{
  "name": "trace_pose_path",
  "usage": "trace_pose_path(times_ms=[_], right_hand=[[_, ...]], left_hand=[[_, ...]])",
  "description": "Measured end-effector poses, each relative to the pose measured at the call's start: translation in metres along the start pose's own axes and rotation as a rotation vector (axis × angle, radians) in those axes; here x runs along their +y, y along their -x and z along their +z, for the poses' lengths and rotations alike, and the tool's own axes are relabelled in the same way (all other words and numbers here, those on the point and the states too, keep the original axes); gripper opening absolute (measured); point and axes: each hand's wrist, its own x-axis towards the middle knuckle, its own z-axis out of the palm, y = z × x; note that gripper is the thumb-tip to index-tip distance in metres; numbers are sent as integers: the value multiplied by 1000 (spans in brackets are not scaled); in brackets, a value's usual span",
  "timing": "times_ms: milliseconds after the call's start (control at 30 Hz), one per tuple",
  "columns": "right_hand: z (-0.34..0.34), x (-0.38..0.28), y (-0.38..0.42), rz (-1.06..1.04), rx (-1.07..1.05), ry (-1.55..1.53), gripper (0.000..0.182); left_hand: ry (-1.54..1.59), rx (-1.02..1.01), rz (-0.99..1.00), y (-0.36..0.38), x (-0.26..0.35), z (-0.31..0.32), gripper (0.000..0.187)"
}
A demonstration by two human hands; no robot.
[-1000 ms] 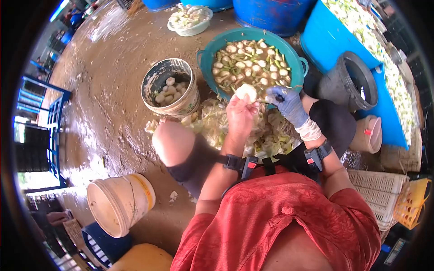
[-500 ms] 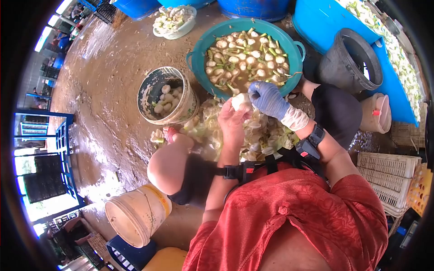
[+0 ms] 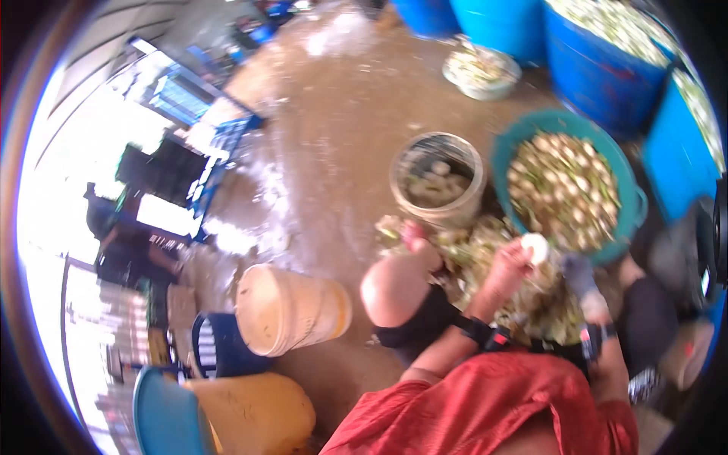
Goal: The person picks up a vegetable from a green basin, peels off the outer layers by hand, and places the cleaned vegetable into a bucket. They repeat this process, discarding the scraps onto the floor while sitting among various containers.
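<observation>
My bare left hand [image 3: 508, 271] has its fingers closed around a pale garlic bulb [image 3: 535, 248], held up above the pile of peelings. My right hand [image 3: 579, 277], in a blue-grey glove with a white cuff, is beside it and apart from the bulb. Motion smears its fingers, so I cannot make out their pose or whether anything is in them. Just beyond both hands stands a green tub [image 3: 557, 121] full of bulbs with green stems. A dirty white bucket [image 3: 464, 203] to its left holds several peeled bulbs. Loose peelings [image 3: 485, 254] lie on the floor between my legs.
A white basin [image 3: 485, 91] of trimmings and large blue barrels [image 3: 599, 80] stand at the back. A dark bucket [image 3: 679, 250] is at the right. A cream bucket [image 3: 292, 311] lies at the left near a yellow container [image 3: 258, 413]. The brown floor [image 3: 326, 152] looks wet.
My view has swung to the left, so everything appears shifted right. My right hand has come away from the bulb and lowered, while my left hand keeps hold of it.
</observation>
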Motion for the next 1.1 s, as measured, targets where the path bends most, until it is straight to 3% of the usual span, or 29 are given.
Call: trace_pose_path(times_ms=[67,133,167,200,367,467,567,633,700,733,800,900,933,967,1000,1033,1100], right_hand=[[-22,-26,6,-221,212,-946,28],[-78,-87,31,-271,144,-1051,35],[-87,-94,34,-373,109,-868,36],[-84,-95,33,-319,48,-717,38],[-78,-114,34,-301,45,-673,16],[-69,-105,32,-239,-43,-569,20],[-55,-90,25,-275,-36,-626,20],[-52,-87,26,-302,-45,-661,22],[-52,-90,31,-185,-70,-965,27],[-38,-77,28,-182,-71,-964,27],[-3,-43,20,-279,142,-901,30],[-69,-113,47,-414,-52,-785,32],[-68,-105,48,-758,130,-309,34],[-39,-84,36,-475,-135,-867,38],[-24,-84,39,-273,-148,-1194,40],[-21,-69,34,-505,-105,-691,43],[-39,-80,45,-650,37,-551,35]], left_hand=[[-24,-91,-9,-9,-8,-19,32],[-27,-56,40,-4,-4,-9,31],[-20,-103,33,-5,-4,-10,31],[-40,-102,19,-5,-7,-8,29],[-353,24,-35,-2,-6,-1,33],[-698,56,102,-2,-19,-6,46],[-794,32,208,-3,-16,-7,45],[-829,17,164,0,-6,-4,42],[-865,0,119,2,-3,-3,39],[-784,-2,133,1,-5,-4,37],[-699,-5,141,2,-5,-3,35],[-875,-78,136,4,1,-6,32],[-707,-122,108,6,-3,-7,30],[-737,-165,165,5,-8,-9,29],[-760,-171,64,14,1,1,28],[-699,-169,1,11,-6,-5,26],[-509,-28,31,13,-8,3,28]])
